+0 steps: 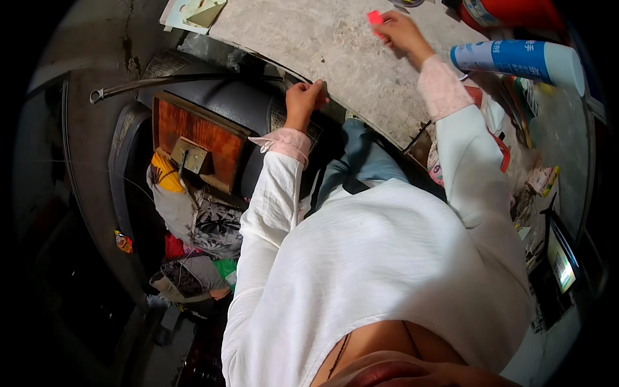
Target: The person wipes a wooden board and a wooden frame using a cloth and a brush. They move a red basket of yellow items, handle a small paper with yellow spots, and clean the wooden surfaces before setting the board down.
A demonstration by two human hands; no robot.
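Observation:
My right hand is over the pale, worn table top, its fingers closed on a small bright pink-red piece whose kind I cannot tell. At the table's near edge is my left hand, thumb and fingertips drawn together; whether something thin is between them cannot be made out. A blue and white bottle lies to the right of my right wrist. Light green folded paper rests on the table's far left corner.
A dark metal rod with a ring end juts out left of my left hand. Below it are a wooden board with a metal plate and cloth bags. Red containers stand at the upper right, a lit screen at the right.

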